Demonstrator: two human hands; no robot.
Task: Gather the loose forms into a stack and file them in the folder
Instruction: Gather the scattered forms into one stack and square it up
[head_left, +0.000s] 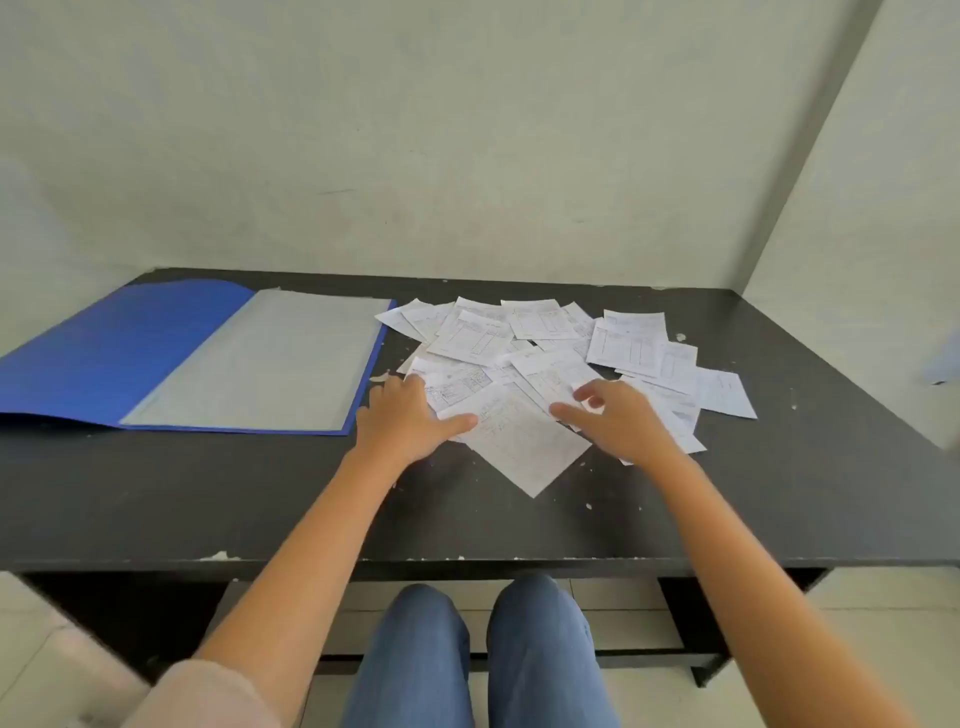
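Several loose white printed forms (550, 358) lie scattered and overlapping on the black desk (260, 493), right of centre. A blue folder (119, 348) lies open flat at the left, its right half covered by a clear grey sleeve (270, 364). My left hand (410, 415) rests flat on the left edge of the pile, fingers spread, thumb on the nearest sheet (524, 452). On the right part of the pile lies my right hand (618, 415), fingers apart and curled slightly over the papers. Neither hand grips a sheet.
A pale wall stands right behind the desk and a second wall closes the right side. The desk's front edge is chipped. My knees in blue jeans (467, 654) are under the desk. A small blue object (943, 366) shows at the far right edge.
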